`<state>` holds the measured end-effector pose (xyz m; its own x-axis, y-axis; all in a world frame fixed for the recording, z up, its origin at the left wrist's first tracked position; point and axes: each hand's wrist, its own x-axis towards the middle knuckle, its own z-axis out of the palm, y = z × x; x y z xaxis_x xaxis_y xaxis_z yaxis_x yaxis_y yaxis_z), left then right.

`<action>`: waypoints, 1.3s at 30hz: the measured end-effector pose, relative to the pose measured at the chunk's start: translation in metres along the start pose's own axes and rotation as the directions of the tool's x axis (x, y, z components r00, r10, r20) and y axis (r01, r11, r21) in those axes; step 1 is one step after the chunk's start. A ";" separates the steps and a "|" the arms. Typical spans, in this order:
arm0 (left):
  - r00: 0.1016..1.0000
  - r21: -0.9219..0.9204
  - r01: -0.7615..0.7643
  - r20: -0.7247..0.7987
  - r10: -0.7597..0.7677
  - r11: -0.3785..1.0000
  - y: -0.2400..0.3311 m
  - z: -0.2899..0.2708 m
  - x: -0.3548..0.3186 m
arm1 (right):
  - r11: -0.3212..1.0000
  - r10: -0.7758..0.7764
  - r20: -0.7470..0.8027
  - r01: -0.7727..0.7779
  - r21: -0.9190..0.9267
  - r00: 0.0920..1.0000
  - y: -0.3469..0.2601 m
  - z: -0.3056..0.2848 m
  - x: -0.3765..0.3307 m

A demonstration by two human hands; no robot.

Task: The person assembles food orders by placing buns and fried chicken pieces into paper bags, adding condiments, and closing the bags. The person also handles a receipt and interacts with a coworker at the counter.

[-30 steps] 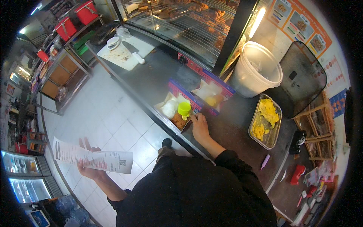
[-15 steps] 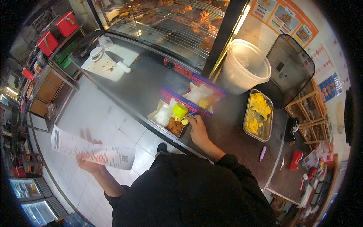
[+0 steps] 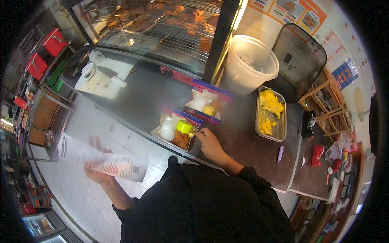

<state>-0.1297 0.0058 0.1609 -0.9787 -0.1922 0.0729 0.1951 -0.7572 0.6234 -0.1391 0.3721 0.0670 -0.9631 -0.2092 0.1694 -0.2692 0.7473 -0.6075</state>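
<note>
My left hand (image 3: pixel 98 173) is closed on a printed paper sheet (image 3: pixel 73 150), held over the floor at the left; some fingers show behind it. At the counter's front edge stands an open meal box (image 3: pixel 156 131) holding a white rounded mound (image 3: pixel 167 130), fried chicken (image 3: pixel 181 140) and a little yellow scrambled egg. A lime-yellow cup (image 3: pixel 184 126) is over the egg. My right hand (image 3: pixel 211 145) pinches at the box's right side beside the cup; what lies between its fingertips is hidden. Behind sits a second open box (image 3: pixel 202 106) with a white mound and yellow egg.
Right of the boxes lies a metal tray (image 3: pixel 280 135) with yellow scrambled egg, beside a large whitish bucket (image 3: pixel 247 67) and a dark mesh basket (image 3: pixel 298 60). A purple marker (image 3: pixel 280 154) lies nearby. At the left, a knife (image 3: pixel 117 81) rests on a white cutting board (image 3: pixel 97 89).
The whole view has shifted, so the counter appears further left. The lime-yellow cup sits slightly lower over the near box. My left hand still holds the sheet.
</note>
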 end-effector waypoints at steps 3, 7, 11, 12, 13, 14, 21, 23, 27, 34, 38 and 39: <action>0.999 -0.023 0.033 0.033 -0.032 0.999 -0.006 0.003 0.008 | 0.991 -0.070 -0.038 0.065 -0.118 0.997 0.005 0.013 -0.007; 0.998 -0.010 0.046 0.034 -0.046 0.999 -0.015 0.013 0.016 | 0.990 -0.097 -0.039 0.092 -0.112 0.995 0.014 0.027 -0.008; 0.997 -0.028 0.073 0.024 -0.072 0.997 -0.021 0.018 0.020 | 0.992 -0.112 -0.042 0.110 -0.065 0.993 0.027 0.038 -0.012; 0.997 -0.029 0.077 0.020 -0.077 0.997 -0.023 0.020 0.020 | 0.993 -0.076 -0.005 0.075 -0.094 0.997 0.026 0.037 -0.013; 0.997 -0.031 0.081 0.015 -0.081 0.996 -0.023 0.021 0.020 | 0.991 -0.039 0.030 0.042 -0.123 0.999 0.026 0.034 -0.015; 0.997 -0.041 0.077 0.022 -0.076 0.996 -0.024 0.018 0.020 | 0.988 -0.001 0.066 0.011 -0.153 0.998 0.026 0.032 -0.016; 0.998 -0.045 0.068 0.007 -0.068 0.997 -0.021 0.014 0.017 | 1.000 -0.016 0.164 0.012 0.025 0.986 0.048 0.052 -0.021; 0.998 -0.037 0.065 0.010 -0.065 0.997 -0.018 0.012 0.016 | 0.999 -0.009 0.122 0.005 0.037 0.992 0.049 0.054 -0.023; 0.999 -0.044 0.050 0.014 -0.050 0.998 -0.018 0.009 0.017 | 0.999 -0.015 0.127 0.008 0.049 0.992 0.051 0.049 -0.019; 0.999 -0.017 0.041 -0.007 -0.041 0.999 -0.018 0.013 0.016 | 0.982 -0.041 0.121 0.018 0.186 0.992 0.035 0.041 -0.010; 0.999 -0.002 0.048 -0.013 -0.048 0.999 -0.021 0.013 0.022 | 0.888 -0.033 0.004 0.028 0.460 0.999 0.005 0.021 -0.004; 0.998 -0.005 0.064 -0.019 -0.064 0.998 -0.022 0.015 0.024 | 0.838 0.000 0.031 -0.017 0.545 1.000 0.002 0.018 -0.002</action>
<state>-0.1581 0.0277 0.1605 -0.9878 -0.1545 0.0182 0.1321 -0.7712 0.6228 -0.1374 0.3626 0.0514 -0.9626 -0.2287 0.1452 -0.2091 0.2865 -0.9350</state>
